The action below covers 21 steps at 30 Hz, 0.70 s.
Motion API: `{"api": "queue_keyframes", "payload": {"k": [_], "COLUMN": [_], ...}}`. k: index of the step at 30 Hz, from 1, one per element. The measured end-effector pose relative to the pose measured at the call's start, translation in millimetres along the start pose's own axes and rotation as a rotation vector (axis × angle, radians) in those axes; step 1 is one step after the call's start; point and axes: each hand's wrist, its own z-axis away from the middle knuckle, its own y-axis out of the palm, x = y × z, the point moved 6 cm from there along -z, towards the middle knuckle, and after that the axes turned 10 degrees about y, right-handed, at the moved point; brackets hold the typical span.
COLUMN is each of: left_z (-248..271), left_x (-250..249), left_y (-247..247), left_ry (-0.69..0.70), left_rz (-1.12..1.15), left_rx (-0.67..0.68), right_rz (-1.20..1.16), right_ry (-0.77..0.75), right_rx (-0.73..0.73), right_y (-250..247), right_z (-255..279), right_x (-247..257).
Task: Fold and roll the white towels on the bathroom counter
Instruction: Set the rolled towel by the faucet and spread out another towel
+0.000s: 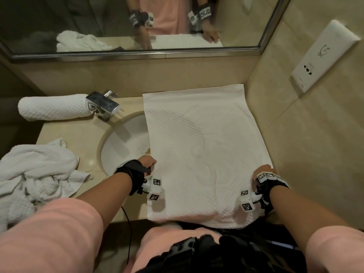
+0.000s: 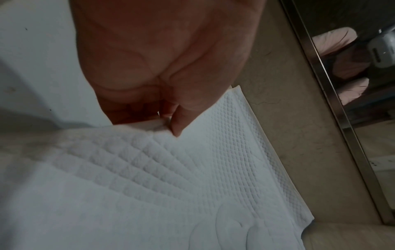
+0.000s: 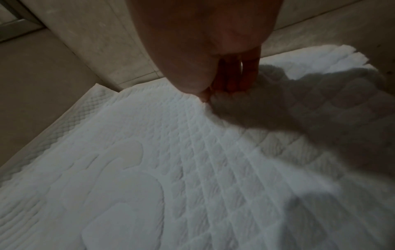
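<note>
Three white towels lie on the beige counter (image 1: 82,134) in the head view. The flat towel (image 1: 204,146) fills the centre and right of the frame, spread lengthwise from the back wall to the counter's near edge, where its lower end hangs slightly over. Its left side covers part of the white sink (image 1: 126,142). It has a diamond weave with a raised pattern in the middle.

Your left hand (image 1: 146,163) is at the towel's left edge, lower centre of the frame. In the left wrist view your thumb and fingers (image 2: 179,121) pinch that edge and lift it slightly. Your right hand (image 1: 263,170) is at the towel's right edge, lower right of the frame. In the right wrist view its fingers (image 3: 235,76) are pressed close together and point down, pinching the edge against the thumb. Both wrists wear black straps with white marker blocks.

At upper left, a rolled towel (image 1: 53,108) lies on its side beside the chrome tap (image 1: 102,105), touching it. At far left, a crumpled towel (image 1: 37,174) sits heaped on the counter's left end. A mirror (image 1: 78,20) runs across the top of the frame, and a white wall socket plate (image 1: 323,56) sits at upper right.
</note>
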Motion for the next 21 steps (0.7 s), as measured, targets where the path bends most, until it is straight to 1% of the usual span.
{"api": "queue_keyframes", "payload": {"k": [2,5,7,8,12,15,21], "left_z": [3,1,-5,-4,15,22,25], "left_x": [2,9,15,16,15,15,14], "left_y": [-2,-7,-11,-12,-16,-16,-15], "left_ry": [-0.011,-0.031,-0.037,-0.041,-0.032,-0.042,-0.020], "left_rz": [0.028,0.034,0.013,-0.002,-0.014,-0.049,-0.047], "left_rx": [0.004,0.024,0.034,0.033,0.014,0.015,0.017], "right_rz": [0.011,0.087,0.100,0.110,0.102,0.065,0.057], "right_ry": [-0.019,-0.111,-0.137,-0.149,-0.157,-0.127,-0.111], "right_rx": [0.038,0.063,0.050,0.019,0.047,0.066,0.076], "right_y": [6,3,0,0,-3,-2,-5], "right_z": [-4,7,15,14,21,18,14], "right_x": [-3,-4,-4,-4,-5,-9,-11]}}
